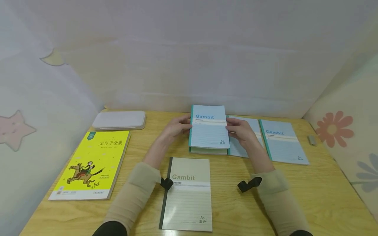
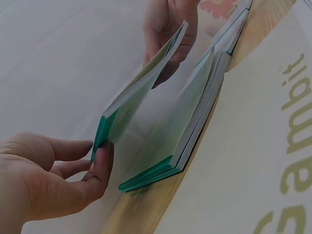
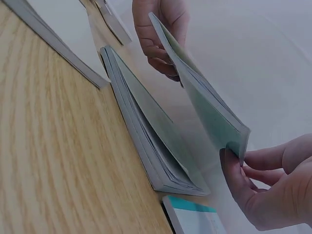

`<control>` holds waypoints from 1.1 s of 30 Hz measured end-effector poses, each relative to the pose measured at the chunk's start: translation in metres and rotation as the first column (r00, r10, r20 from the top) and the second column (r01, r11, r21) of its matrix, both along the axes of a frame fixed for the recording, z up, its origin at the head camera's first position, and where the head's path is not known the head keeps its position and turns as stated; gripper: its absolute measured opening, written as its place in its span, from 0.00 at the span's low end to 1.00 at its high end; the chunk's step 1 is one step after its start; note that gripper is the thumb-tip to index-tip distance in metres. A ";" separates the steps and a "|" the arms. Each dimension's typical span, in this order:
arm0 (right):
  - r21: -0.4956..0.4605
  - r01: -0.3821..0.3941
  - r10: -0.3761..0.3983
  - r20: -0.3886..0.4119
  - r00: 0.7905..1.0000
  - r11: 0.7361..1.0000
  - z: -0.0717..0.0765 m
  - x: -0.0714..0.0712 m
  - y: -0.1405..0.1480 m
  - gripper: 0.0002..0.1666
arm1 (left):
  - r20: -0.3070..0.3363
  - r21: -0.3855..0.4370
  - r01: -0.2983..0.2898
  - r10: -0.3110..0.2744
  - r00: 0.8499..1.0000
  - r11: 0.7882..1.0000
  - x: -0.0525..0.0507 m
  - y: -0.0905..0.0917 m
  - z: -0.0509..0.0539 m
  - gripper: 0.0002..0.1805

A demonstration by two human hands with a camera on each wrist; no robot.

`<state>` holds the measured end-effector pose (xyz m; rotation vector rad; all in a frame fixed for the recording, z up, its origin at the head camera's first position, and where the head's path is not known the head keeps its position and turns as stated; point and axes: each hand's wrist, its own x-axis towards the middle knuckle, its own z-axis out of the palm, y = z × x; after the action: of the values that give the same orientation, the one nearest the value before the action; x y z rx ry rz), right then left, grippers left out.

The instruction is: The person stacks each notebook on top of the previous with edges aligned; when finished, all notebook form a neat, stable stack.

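Observation:
Both hands hold a blue Gambit notebook (image 1: pixel 209 131) by its two long sides, raised over a stack of notebooks (image 2: pixel 181 141). The left hand (image 1: pixel 176 127) pinches the green spine side, thumb and fingers on either face, as the left wrist view shows. The right hand (image 1: pixel 242 131) pinches the opposite edge; in the right wrist view its fingers (image 3: pixel 234 168) lie against the underside of the raised notebook (image 3: pixel 209 107). Below it, the stack (image 3: pixel 141 131) has its top cover slightly lifted.
Two blue notebooks lie to the right, one partly behind the right hand, the other (image 1: pixel 283 141) beside a grey eraser (image 1: pixel 311 140). A beige notebook (image 1: pixel 189 196) lies in front. At the left are a yellow book (image 1: pixel 91 164) and a white case (image 1: pixel 119 120).

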<state>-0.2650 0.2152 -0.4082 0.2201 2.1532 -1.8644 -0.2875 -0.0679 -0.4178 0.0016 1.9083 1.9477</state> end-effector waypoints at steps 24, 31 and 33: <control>0.139 -0.081 0.084 -0.018 0.996 0.987 -0.023 -0.007 0.000 0.36 | 0.001 -0.065 0.033 -0.033 0.999 0.997 0.000 0.000 -0.016 0.26; 0.173 -0.098 0.105 -0.029 0.994 0.980 -0.022 -0.006 0.000 0.34 | 0.005 -0.165 0.015 -0.014 1.000 0.986 0.004 0.002 -0.011 0.25; 0.176 -0.101 0.108 -0.032 0.994 0.979 -0.020 -0.006 0.000 0.34 | -0.001 -0.180 0.011 -0.011 1.000 0.984 0.004 0.003 -0.009 0.25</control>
<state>-0.2706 0.2150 -0.4287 0.1022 2.3108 -1.6387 -0.2834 -0.0650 -0.4273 -0.0369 2.0741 1.7623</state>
